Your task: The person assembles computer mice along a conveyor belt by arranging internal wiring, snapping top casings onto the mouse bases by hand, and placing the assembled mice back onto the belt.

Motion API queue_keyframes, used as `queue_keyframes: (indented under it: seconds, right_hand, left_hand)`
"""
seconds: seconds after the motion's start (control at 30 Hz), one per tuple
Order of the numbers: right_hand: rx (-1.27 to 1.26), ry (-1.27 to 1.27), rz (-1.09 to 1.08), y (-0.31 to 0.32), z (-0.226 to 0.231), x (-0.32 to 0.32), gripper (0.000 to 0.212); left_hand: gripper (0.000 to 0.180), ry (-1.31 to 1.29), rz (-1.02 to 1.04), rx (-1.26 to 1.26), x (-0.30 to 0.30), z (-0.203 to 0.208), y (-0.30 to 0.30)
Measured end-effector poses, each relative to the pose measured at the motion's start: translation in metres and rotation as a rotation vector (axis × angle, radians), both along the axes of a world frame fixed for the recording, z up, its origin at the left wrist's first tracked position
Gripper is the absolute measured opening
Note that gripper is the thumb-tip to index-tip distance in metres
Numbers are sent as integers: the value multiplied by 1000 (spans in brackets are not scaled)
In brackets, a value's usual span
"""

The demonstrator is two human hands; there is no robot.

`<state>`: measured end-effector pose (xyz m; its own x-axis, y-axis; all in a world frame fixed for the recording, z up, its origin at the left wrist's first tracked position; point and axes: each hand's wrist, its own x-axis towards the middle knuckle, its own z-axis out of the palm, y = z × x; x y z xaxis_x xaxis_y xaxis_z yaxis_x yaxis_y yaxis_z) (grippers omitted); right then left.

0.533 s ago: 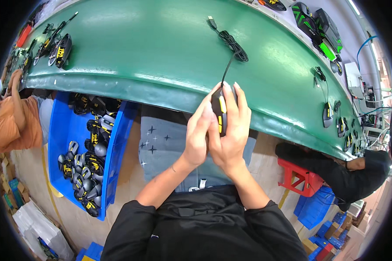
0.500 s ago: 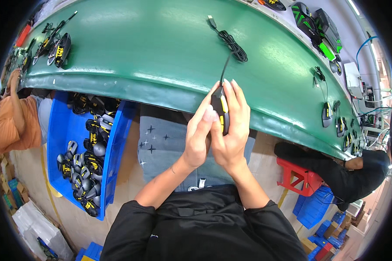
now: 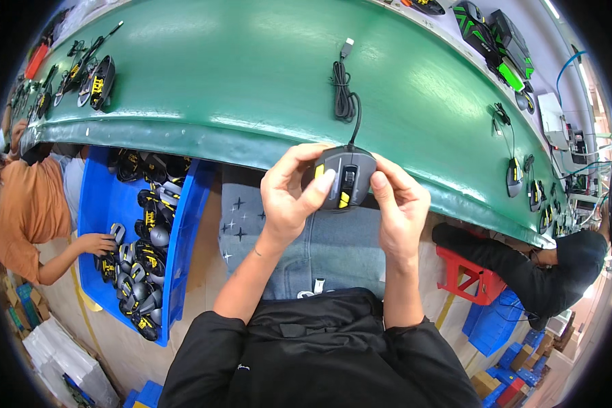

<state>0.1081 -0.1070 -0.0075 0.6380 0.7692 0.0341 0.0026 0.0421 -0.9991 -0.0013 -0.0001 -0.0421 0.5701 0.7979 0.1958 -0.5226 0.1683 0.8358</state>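
A dark grey computer mouse (image 3: 347, 178) with yellow accents is held up over the near edge of the green belt, its scroll wheel side in view. My left hand (image 3: 292, 190) is closed on its left side, thumb lying on the top. On the opposite side, the fingers and thumb of my right hand (image 3: 396, 204) grip the mouse's right edge. From its front, the cord runs to a tied black cable bundle (image 3: 342, 92) on the belt, with the USB plug (image 3: 347, 46) pointing away from me.
A blue bin (image 3: 177, 265) full of mice stands to my left, with a co-worker's hand (image 3: 96, 243) reaching in. More mice (image 3: 513, 178) with cables lie along the green belt (image 3: 251, 75). A red stool (image 3: 470, 275) and another person are on the right.
The mouse has turned from its side to top up, and my hands have moved apart to its two sides. The cable bundle has swung left. A co-worker's hand has entered the blue bin.
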Motion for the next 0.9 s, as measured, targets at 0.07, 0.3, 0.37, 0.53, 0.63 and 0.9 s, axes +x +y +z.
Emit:
queue_keyframes:
  seconds: [0.07,0.3,0.37,0.53,0.63,0.9]
  right_hand:
    - [17,-43,-36,2,8,-2,28]
    - [46,-224,-8,7,14,-8,28]
    - [118,-475,-9,8,13,-2,29]
    - [26,-538,-149,12,21,-12,24]
    - [18,-678,-461,17,-14,-26,18]
    - [-128,-459,-506,21,-7,44,39]
  left_hand:
    - [28,33,-39,45,-4,4,1]
    - [30,78,-88,-16,-10,15,1]
    - [30,-11,-63,175,-5,12,0]
    - [29,-57,-162,-229,-9,20,-5]
    - [30,-131,-173,-685,2,10,-23]
    - [50,106,-208,-288,16,9,-42]
